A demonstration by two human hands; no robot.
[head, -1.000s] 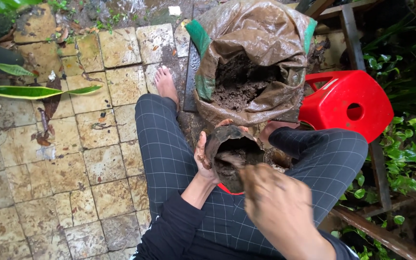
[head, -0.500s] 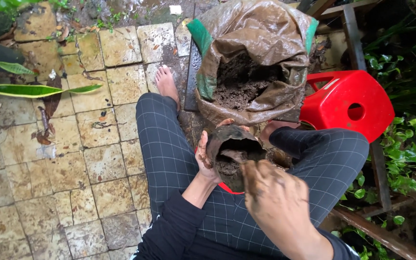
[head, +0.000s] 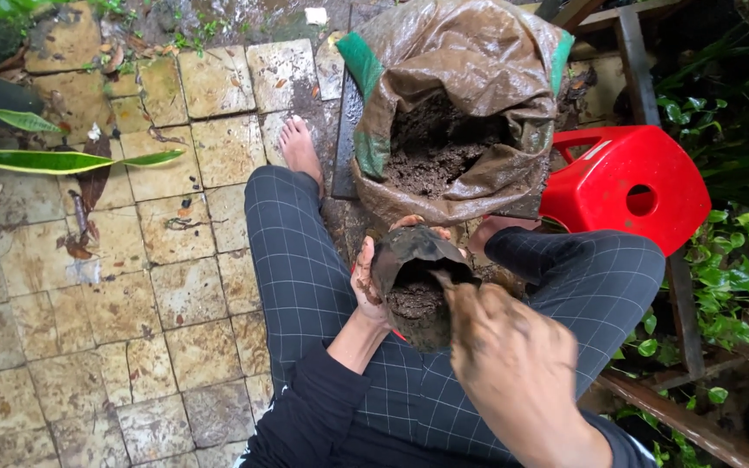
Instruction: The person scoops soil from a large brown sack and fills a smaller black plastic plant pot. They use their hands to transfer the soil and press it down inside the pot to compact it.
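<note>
At the centre of the frame, between your knees, your left hand (head: 367, 286) is wrapped around the side of the small dark grow bag (head: 413, 290), holding it upright with its mouth open. The bag sits just below the big brown sack of soil (head: 457, 113), nearly touching its lower edge, and is partly filled with dark earth. Your right hand (head: 500, 347) is over the bag's right rim, fingers curled and caked with soil; whether they pinch soil or the rim I cannot tell, since the back of the hand hides them. Compared with a second ago, little has shifted: the right hand has crept slightly up and inward onto the rim, and the left grip has not loosened. That suggests you are pressing or topping up the fill, not fetching another handful. The red plastic stool (head: 621, 186) stays at the right, on the wet paving tiles (head: 175, 295).
</note>
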